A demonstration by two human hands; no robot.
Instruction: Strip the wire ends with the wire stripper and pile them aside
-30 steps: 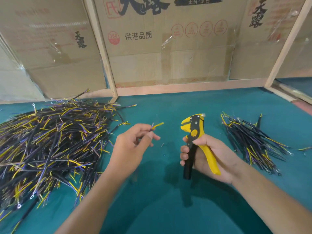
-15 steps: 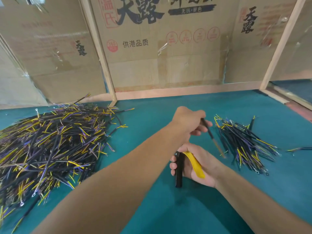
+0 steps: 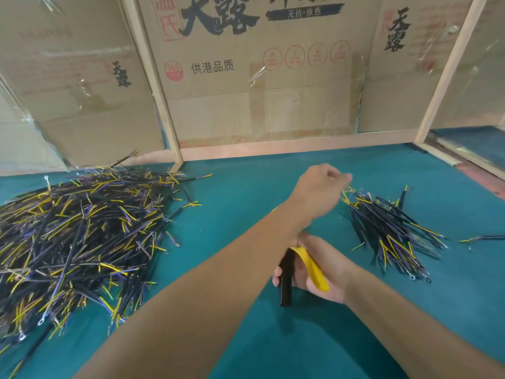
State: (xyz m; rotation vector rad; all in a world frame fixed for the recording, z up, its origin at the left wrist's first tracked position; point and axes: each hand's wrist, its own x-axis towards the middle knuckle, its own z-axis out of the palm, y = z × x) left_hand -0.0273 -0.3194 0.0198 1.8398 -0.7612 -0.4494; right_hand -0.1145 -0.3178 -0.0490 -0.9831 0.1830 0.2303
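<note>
My left hand (image 3: 319,190) reaches across my right arm to the near-left end of the small pile of black, yellow and purple wires (image 3: 390,233) on the right. Its fingers are loosely spread and no wire shows in them. My right hand (image 3: 328,269) grips the wire stripper (image 3: 286,280) by its black and yellow handles. The tool's head is hidden under my left forearm. A large heap of the same wires (image 3: 82,242) covers the left of the teal table (image 3: 246,201).
A cardboard wall (image 3: 259,91) with wooden posts (image 3: 161,105) closes the back of the table. One stray wire (image 3: 483,237) lies to the right of the small pile. A wooden rail (image 3: 464,162) runs along the far right edge.
My left hand carried a wire from the middle across my right hand to the small pile, and the wire no longer shows in it. My right hand stayed put with the stripper.
</note>
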